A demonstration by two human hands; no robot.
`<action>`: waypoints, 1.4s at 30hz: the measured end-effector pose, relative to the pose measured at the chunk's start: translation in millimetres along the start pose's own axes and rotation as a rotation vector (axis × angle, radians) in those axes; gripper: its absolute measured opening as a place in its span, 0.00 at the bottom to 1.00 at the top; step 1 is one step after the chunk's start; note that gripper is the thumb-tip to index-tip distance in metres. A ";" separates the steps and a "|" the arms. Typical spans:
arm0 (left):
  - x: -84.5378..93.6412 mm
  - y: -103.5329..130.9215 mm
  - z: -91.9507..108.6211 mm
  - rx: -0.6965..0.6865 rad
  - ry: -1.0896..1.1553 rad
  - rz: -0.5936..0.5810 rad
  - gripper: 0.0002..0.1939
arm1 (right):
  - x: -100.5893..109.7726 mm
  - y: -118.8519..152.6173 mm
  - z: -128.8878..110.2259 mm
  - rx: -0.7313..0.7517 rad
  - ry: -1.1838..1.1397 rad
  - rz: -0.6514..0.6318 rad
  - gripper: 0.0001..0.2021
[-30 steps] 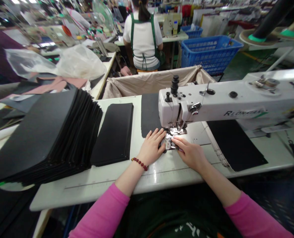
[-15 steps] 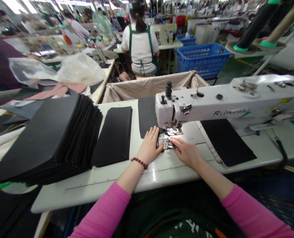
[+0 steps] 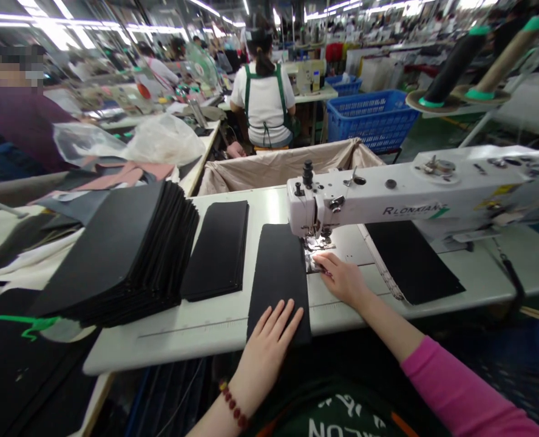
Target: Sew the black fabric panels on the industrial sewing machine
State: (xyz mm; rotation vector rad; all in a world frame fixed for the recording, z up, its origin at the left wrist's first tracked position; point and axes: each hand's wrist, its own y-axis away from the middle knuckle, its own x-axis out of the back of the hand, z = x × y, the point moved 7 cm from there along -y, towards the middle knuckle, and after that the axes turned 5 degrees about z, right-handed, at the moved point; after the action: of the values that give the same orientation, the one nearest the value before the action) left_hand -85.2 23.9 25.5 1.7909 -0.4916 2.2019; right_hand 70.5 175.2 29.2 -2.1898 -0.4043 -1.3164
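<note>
My left hand (image 3: 269, 337) lies flat, fingers spread, on the near end of a black panel (image 3: 276, 267). That panel rests on the white sewing table, its right edge beside the presser foot and its near end reaching the table's front edge. At the needle area of the white sewing machine (image 3: 360, 197), my right hand (image 3: 340, 276) has its thumb and fingers drawn together against the small metal guide (image 3: 314, 262). Whatever its fingertips may pinch there is too small to make out.
A low stack of black panels (image 3: 217, 249) and a tall stack (image 3: 110, 243) stand to the left. Another black piece (image 3: 415, 261) lies right of the needle. Behind the table hangs a beige cloth bin (image 3: 278, 167); farther back are a blue basket (image 3: 372, 118) and a seated co-worker (image 3: 267, 103).
My left hand has moved toward me, and the black panel beside the needle has come nearer, over the table's front edge. My right hand has stayed at the guide. The view has tilted up slightly.
</note>
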 end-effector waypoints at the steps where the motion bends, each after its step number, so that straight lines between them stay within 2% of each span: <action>1: 2.9 12.2 -1.4 -0.029 0.019 -0.060 0.37 | 0.3 -0.1 -1.5 0.019 -0.010 -0.012 0.19; 3: 17.2 34.2 -3.4 -0.119 0.103 -0.188 0.37 | 0.2 0.8 -7.3 0.072 -0.031 -0.055 0.19; 5: 43.7 51.4 -5.6 -0.196 0.186 -0.257 0.33 | -1.2 4.9 -16.3 0.137 -0.043 -0.126 0.22; 7: 79.4 60.5 -13.1 -0.195 0.209 -0.191 0.31 | -3.4 14.3 -24.0 0.172 -0.034 -0.213 0.25; 10: 126.5 64.6 -30.5 -0.168 0.152 -0.034 0.28 | -2.3 36.9 -25.9 0.127 -0.043 -0.297 0.25; 12: 142.1 61.4 -44.8 -0.156 0.084 0.005 0.24 | 3.1 55.2 -22.3 0.075 -0.101 -0.309 0.24; 13: 143.7 57.3 -51.3 -0.148 0.056 -0.004 0.23 | 6.6 64.3 -19.5 0.049 -0.144 -0.305 0.24; 16: 127.8 33.0 -59.7 -0.076 0.052 -0.067 0.19 | 19.8 87.4 -6.6 -0.048 -0.325 -0.236 0.22; 18: 105.1 8.1 -49.2 0.012 0.133 -0.072 0.18 | 30.8 99.0 8.0 -0.160 -0.444 -0.108 0.18; 20: 76.5 -19.7 -23.8 0.070 0.254 -0.046 0.17 | 40.5 111.3 25.7 -0.302 -0.503 0.044 0.15; 22: 44.2 -45.8 10.8 0.056 0.344 -0.040 0.14 | 45.2 125.2 40.0 -0.429 -0.501 0.129 0.13; 25: 3.4 -74.6 51.7 0.035 0.378 0.009 0.21 | 46.0 143.6 48.1 -0.530 -0.438 0.118 0.13; 26: -7.0 -80.6 60.6 0.026 0.370 0.029 0.20 | 45.7 148.2 47.5 -0.540 -0.409 0.092 0.12; 28: -22.3 -87.3 72.6 -0.001 0.347 0.063 0.11 | 45.3 154.8 43.3 -0.544 -0.351 0.036 0.12; 29: -27.2 -88.5 75.8 -0.012 0.339 0.077 0.05 | 44.9 156.8 40.2 -0.542 -0.327 0.005 0.12; 30: -30.3 -88.5 77.5 -0.015 0.337 0.092 0.04 | 44.5 157.9 36.6 -0.536 -0.308 -0.023 0.12; 32: -32.3 -86.6 77.4 0.002 0.362 0.112 0.07 | 43.4 158.0 28.7 -0.512 -0.283 -0.073 0.11; 37: -25.4 -82.1 72.0 0.084 0.555 0.130 0.03 | 35.3 153.0 12.4 -0.422 -0.199 -0.167 0.09; 42: -23.4 -81.1 69.1 0.117 0.652 0.135 0.03 | 25.7 148.1 7.7 -0.378 -0.151 -0.208 0.10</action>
State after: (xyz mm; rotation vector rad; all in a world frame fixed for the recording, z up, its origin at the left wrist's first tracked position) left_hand 14.1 69.1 23.0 0.9960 -0.3432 2.7649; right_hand 164.3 60.0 4.7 -2.6319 -0.4837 -1.4362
